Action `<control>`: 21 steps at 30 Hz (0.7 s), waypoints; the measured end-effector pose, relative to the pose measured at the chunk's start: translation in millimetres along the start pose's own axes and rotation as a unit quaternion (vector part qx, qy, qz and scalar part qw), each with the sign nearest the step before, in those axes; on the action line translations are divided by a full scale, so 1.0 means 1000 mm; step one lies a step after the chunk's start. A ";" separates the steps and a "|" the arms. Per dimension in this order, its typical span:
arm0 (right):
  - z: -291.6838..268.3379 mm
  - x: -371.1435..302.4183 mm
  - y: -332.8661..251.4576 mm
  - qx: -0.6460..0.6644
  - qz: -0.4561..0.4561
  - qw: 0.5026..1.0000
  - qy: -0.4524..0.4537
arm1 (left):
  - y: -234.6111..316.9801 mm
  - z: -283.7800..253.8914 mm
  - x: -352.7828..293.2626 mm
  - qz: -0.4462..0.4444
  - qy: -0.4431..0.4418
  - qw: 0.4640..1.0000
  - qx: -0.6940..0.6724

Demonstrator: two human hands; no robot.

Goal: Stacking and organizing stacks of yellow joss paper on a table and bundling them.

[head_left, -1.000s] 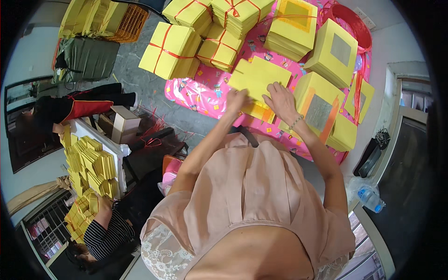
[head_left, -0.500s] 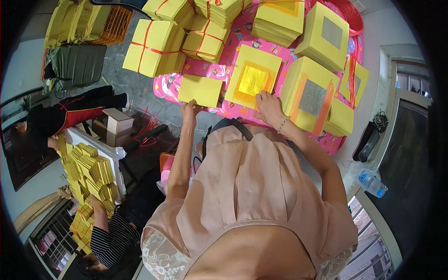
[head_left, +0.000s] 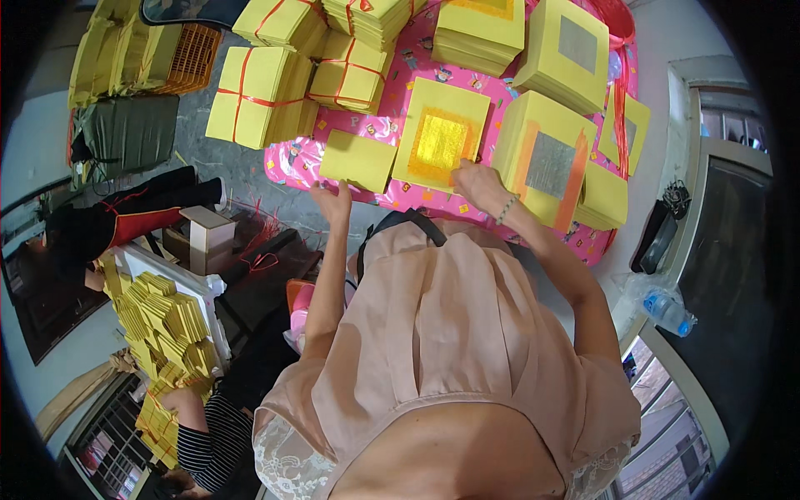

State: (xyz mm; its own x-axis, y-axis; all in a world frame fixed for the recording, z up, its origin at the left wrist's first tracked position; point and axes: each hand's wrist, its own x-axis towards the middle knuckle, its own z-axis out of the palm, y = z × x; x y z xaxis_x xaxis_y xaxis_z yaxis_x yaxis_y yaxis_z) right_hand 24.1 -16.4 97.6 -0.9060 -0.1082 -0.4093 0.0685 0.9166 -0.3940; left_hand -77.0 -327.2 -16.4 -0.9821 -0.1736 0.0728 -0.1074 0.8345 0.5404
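Note:
A plain yellow paper piece (head_left: 360, 160), folded or stacked, lies at the front left of the pink table. At its near edge is my left hand (head_left: 333, 202), fingers apart; any touch is hard to make out. Right of it lies a larger yellow paper sheet (head_left: 454, 96) with a gold foil square (head_left: 442, 140) bordered in orange. My right hand (head_left: 482, 185), wearing a bead bracelet, has its fingers closed at this sheet's near right corner. Close beside that hand stands a thick paper stack (head_left: 521, 117) with a silver square and orange strips.
Yellow bundles tied with red string (head_left: 258, 92) stand at the table's far left. More stacks (head_left: 571, 50) line its right side, with red ribbon (head_left: 619, 125) hanging there. Lower left, another person's hand (head_left: 183, 404) is among folded yellow papers (head_left: 167, 317) on a second table.
My left hand has shifted slightly left and down, its fingers now looser by the plain paper's edge. My right hand stays at the foil sheet's corner. The view has shifted slightly.

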 end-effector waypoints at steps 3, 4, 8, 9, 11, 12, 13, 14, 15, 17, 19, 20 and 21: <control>0.002 -0.005 0.015 0.013 0.030 0.999 -0.024 | 0.075 -0.030 -0.007 0.073 -0.058 0.981 -0.169; -0.003 -0.003 0.013 0.019 0.024 0.999 -0.034 | 0.086 -0.038 -0.006 0.072 -0.055 0.982 -0.166; -0.003 0.001 0.019 0.058 0.018 0.997 -0.046 | 0.128 -0.046 -0.011 0.309 -0.220 0.911 -0.160; -0.003 0.003 0.020 0.058 0.018 0.997 -0.046 | 0.135 -0.043 -0.014 0.367 -0.258 0.881 -0.154; -0.003 0.004 0.022 0.075 -0.002 0.997 -0.020 | 0.142 -0.033 -0.015 0.406 -0.275 0.861 -0.139; -0.003 0.005 0.023 0.075 0.000 0.997 -0.019 | 0.145 -0.029 -0.016 0.444 -0.290 0.839 -0.123; -0.004 0.005 0.024 0.074 -0.001 0.997 -0.027 | 0.145 -0.026 -0.018 0.434 -0.308 0.839 -0.110; -0.005 0.006 0.023 0.072 -0.003 0.997 -0.035 | 0.143 -0.023 -0.019 0.435 -0.308 0.839 -0.111; -0.006 0.006 0.023 0.072 -0.002 0.997 -0.035 | 0.140 -0.019 -0.018 0.435 -0.315 0.836 -0.108; -0.008 0.006 0.022 0.082 0.014 0.995 -0.048 | 0.137 -0.015 -0.018 0.436 -0.323 0.833 -0.105; -0.003 0.006 0.026 0.089 0.017 0.995 -0.044 | 0.138 -0.015 -0.018 0.422 -0.330 0.836 -0.119; -0.003 0.007 0.026 0.095 0.018 0.994 -0.040 | 0.139 -0.014 -0.018 0.423 -0.331 0.835 -0.119; -0.002 0.007 0.027 0.096 0.019 0.994 -0.040 | 0.139 -0.014 -0.017 0.418 -0.336 0.835 -0.122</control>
State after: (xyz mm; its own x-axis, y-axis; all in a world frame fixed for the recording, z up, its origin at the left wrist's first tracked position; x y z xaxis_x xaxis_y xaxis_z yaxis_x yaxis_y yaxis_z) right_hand 18.5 8.2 86.2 -0.8655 -0.1125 -0.4881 0.1873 0.8311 -0.5237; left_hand -72.6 -215.2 69.6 -0.5711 0.8180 0.0683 0.6140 0.3705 0.6969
